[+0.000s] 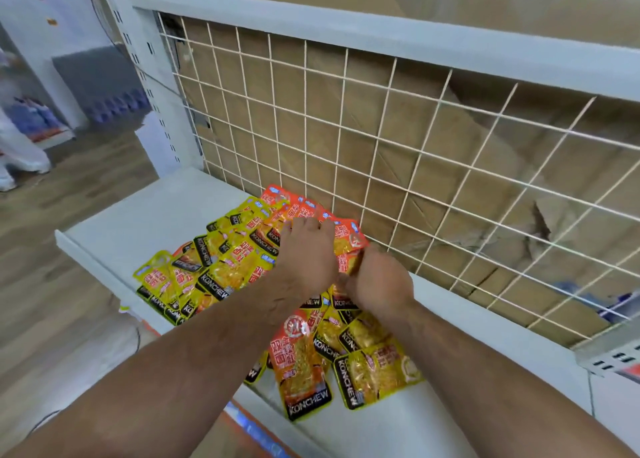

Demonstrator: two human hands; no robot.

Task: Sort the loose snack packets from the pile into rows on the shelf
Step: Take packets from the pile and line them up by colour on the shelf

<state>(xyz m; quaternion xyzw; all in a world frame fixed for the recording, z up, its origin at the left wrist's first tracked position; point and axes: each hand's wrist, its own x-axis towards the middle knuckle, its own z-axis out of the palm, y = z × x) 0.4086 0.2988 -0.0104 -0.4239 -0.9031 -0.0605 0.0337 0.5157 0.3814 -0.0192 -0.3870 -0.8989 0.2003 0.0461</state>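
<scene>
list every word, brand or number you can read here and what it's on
"KONCHEW": bottom band of the front orange packet.
"KONCHEW": black band of the yellow packet beside it, running sideways.
"KONCHEW": yellow packets in the left rows.
Red Chinese characters on the packets: too blurred to read.
Small blue labels on the back orange packets: too small to read.
No numbers or signs readable.

Yellow packets [235,270] lay overlapped in rows left of the fingers [302,226]; orange packets [273,194] lay beneath and beyond them; a loose pile [301,364] lay nearer on the white shelf [156,215].
</scene>
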